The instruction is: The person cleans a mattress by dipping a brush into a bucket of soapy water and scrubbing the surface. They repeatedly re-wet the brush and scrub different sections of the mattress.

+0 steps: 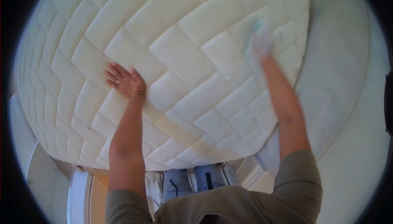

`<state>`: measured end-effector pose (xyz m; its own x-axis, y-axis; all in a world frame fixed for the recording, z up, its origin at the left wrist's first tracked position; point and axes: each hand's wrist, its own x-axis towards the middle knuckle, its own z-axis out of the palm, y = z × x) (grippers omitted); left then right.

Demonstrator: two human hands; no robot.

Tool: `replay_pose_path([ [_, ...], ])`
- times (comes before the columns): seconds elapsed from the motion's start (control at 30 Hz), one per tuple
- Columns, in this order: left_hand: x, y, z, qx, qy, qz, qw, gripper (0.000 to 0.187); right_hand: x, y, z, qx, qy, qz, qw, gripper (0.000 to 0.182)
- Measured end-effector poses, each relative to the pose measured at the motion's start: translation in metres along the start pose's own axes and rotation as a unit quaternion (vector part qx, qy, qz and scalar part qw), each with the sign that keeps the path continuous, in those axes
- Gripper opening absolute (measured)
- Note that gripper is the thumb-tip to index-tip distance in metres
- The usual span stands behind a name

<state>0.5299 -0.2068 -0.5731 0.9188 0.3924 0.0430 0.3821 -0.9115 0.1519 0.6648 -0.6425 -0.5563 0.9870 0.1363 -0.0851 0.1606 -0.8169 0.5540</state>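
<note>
A cream quilted mattress (180,52) with a brick-like stitched pattern fills most of the head view. My left hand (127,80) lies flat on it at left of centre, fingers stretched out, a ring on one finger. My right hand (262,46) is over the mattress's right part, smeared by motion. Around its fingers shows a blurred whitish and green thing (257,26), too smeared to name; the hand seems closed on it. A yellowish band (180,127) crosses the quilting below centre, and a few small dark specks dot the surface.
Beyond the mattress's right edge is a pale grey, curved surface (335,72). Below its lower edge are grey-blue fabric pieces (208,177) with dark straps. White panels (43,175) and a wood-toned surface (98,199) stand at lower left.
</note>
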Motion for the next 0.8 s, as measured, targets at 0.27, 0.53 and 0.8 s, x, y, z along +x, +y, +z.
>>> replay_pose_path([
  [0.27,0.006,0.005,0.002,-0.013,0.003,-0.011,1.000,0.069,-0.032,-0.019,-0.054,-0.041,-0.094,-0.059,0.993,0.049],
  [0.53,0.002,0.000,0.003,-0.008,0.008,-0.004,1.000,0.069,0.054,0.021,-0.009,-0.163,-0.208,-0.119,0.957,0.049],
  [0.8,0.003,0.001,0.000,-0.025,-0.003,-0.005,1.000,0.069,-0.060,-0.045,-0.092,0.128,-0.156,-0.018,0.979,0.051],
])
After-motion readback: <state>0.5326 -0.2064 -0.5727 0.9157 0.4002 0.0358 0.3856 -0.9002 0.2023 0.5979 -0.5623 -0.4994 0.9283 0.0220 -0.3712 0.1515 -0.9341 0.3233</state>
